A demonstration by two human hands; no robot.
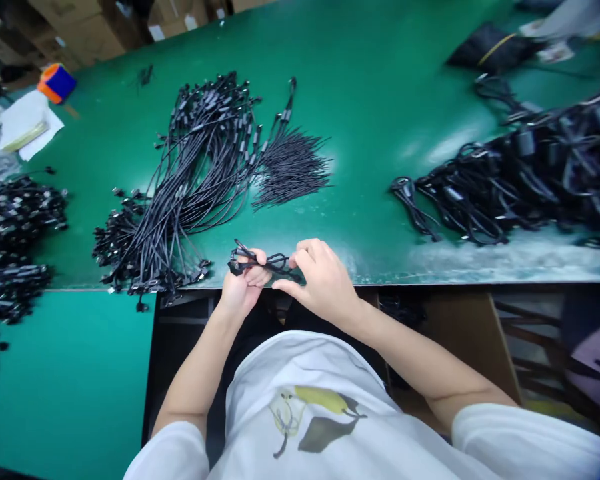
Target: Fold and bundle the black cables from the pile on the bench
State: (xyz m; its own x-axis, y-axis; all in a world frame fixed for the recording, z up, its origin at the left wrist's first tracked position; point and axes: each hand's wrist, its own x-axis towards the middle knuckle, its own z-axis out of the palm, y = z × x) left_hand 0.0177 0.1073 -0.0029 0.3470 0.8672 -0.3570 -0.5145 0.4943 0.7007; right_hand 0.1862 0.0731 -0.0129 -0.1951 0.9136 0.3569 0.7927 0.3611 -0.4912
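My left hand and my right hand meet at the near edge of the green table. Between them they hold a coiled black cable, looped into a small bundle. The left hand grips the coil's left end; the right hand's fingers pinch its right end. Just beyond the hands lies a fanned pile of straight black cables with a bunch of thin black ties next to it.
A heap of coiled black cables fills the right of the table. More black cables lie at the left edge. Papers and an orange-blue object sit far left; cardboard boxes stand behind. A black pouch lies far right.
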